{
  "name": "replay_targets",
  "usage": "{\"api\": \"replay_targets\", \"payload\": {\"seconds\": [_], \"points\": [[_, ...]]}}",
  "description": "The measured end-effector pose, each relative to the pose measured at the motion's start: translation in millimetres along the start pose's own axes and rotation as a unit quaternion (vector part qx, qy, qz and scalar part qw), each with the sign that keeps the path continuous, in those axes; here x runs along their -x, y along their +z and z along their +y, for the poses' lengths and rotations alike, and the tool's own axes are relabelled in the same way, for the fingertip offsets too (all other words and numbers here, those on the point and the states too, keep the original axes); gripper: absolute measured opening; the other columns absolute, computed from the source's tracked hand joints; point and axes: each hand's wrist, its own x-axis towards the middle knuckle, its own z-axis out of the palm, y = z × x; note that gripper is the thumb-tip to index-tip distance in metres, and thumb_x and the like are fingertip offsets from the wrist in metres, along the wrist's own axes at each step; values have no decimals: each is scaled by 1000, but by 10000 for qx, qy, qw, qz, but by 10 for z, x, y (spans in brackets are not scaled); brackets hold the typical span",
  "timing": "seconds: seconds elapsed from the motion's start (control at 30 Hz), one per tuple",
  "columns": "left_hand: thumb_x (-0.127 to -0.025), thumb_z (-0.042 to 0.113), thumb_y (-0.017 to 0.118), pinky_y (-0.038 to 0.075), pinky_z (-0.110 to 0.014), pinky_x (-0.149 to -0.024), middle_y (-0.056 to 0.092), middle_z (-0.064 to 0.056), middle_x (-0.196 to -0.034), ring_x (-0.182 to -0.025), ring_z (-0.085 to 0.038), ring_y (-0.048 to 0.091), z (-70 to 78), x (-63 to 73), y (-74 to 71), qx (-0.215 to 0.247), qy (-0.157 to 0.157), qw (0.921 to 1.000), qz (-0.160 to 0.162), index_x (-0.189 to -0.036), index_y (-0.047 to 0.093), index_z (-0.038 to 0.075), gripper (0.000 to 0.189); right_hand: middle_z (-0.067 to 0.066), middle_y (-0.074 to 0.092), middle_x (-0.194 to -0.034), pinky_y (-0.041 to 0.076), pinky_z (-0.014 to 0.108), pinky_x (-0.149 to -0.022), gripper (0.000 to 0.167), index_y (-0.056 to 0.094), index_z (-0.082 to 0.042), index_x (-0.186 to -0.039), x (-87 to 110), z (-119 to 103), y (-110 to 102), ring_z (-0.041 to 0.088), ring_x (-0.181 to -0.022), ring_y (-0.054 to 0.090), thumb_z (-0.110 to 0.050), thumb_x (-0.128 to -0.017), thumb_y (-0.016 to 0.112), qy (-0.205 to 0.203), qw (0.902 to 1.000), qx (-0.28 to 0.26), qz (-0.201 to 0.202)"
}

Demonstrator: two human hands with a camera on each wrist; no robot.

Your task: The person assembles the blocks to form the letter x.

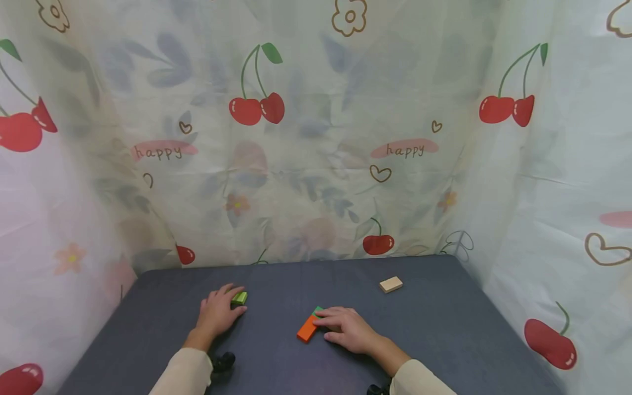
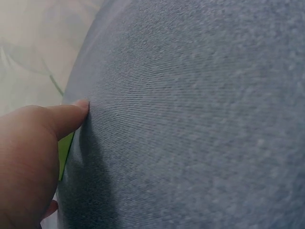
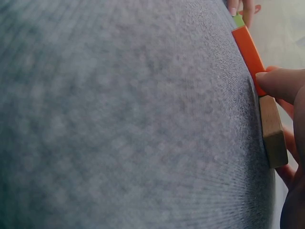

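Note:
My left hand (image 1: pixel 217 312) is at a lime green block (image 1: pixel 239 298) on the left of the table. A fingertip lies over the block's far edge, while the thumb stretches out on the near side with a small gap. In the left wrist view, the thumb partly covers the green block (image 2: pixel 65 155). An orange block (image 1: pixel 307 329) lies slantwise near the middle, with a green piece (image 1: pixel 318 311) at its far end. My right hand (image 1: pixel 348 329) touches these with extended fingertips; its thumb sits apart to the right. The fingers hide part of the green piece.
A pale wooden block (image 1: pixel 391 284) lies alone toward the back right of the dark grey table (image 1: pixel 276 296). Printed curtains (image 1: pixel 316 164) hang behind the table and at both sides. Dark wrist-worn devices (image 1: pixel 224 362) sit below the sleeves.

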Motion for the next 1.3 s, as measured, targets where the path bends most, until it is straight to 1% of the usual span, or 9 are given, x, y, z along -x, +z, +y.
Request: {"api": "replay_targets", "payload": {"seconds": [0.13,0.27,0.4,0.63,0.8,0.9,1.03,1.2,1.3], "points": [[-89,36,71,33,-62,-93,47,-17,-142,-124,-42,43,-19,-22,-24,-35,102,9999,-51,-137,57,16,54,-5,52,-142,33,55,-101,41,62,-24,-134,-2,8,-3,19,-131,46,-21,-93,66,-98,9999,-9,21],[-88,34,72,35,-59,-92,52,-15,-137,-119,-40,47,-23,-40,-42,-125,209,9997,-32,-134,60,16,51,-4,52,-141,33,55,-102,41,62,-23,-134,-1,10,-12,20,-130,46,-20,-93,66,-145,9999,-38,24],[-88,32,73,37,-56,-88,57,-12,-130,-114,-37,50,-22,-50,-46,-256,289,9992,37,-131,63,17,47,-3,52,-141,34,53,-102,40,62,-22,-133,-3,9,-13,19,-130,46,-20,-93,66,-134,9999,-30,3],[-86,28,75,41,-51,-81,63,-8,-115,-102,-32,54,-14,-61,-31,-604,561,9963,240,-123,68,19,39,-4,52,-141,34,52,-103,40,63,-23,-133,-1,14,-13,18,-130,46,-20,-94,66,-100,9999,-43,-24],[-86,30,75,41,-49,-79,63,-7,-111,-98,-29,54,-15,-72,-20,-762,542,9952,297,-122,69,20,38,-4,52,-141,34,52,-103,40,63,-23,-133,-2,26,-5,18,-130,46,-20,-93,66,-123,9999,-28,-11],[-86,33,75,40,-47,-77,63,-6,-111,-98,-29,54,-23,-73,-21,-870,551,9939,400,-123,69,21,39,-4,52,-141,34,52,-103,40,63,-23,-133,-3,28,-6,18,-131,46,-20,-93,66,-123,9999,-45,-17],[-86,35,74,40,-46,-75,63,-5,-108,-97,-28,54,-35,-72,-35,-904,615,9925,539,-123,69,21,39,-3,53,-141,34,53,-102,40,63,-23,-133,-4,34,-7,18,-130,46,-20,-94,66,-140,9999,-94,-7],[-87,36,72,39,-43,-73,63,-4,-106,-94,-27,54,-47,-68,-55,-831,723,9916,678,-124,68,21,40,-4,53,-141,35,52,-102,40,63,-24,-133,-7,55,7,18,-130,47,-19,-93,66,-163,9998,-94,31],[-88,36,72,38,-42,-71,63,-3,-105,-92,-26,54,-41,-63,-72,-764,867,9895,869,-124,68,21,40,-4,52,-141,35,52,-102,40,62,-24,-133,-8,66,13,18,-130,47,-19,-93,66,-178,9998,-108,40]]}}
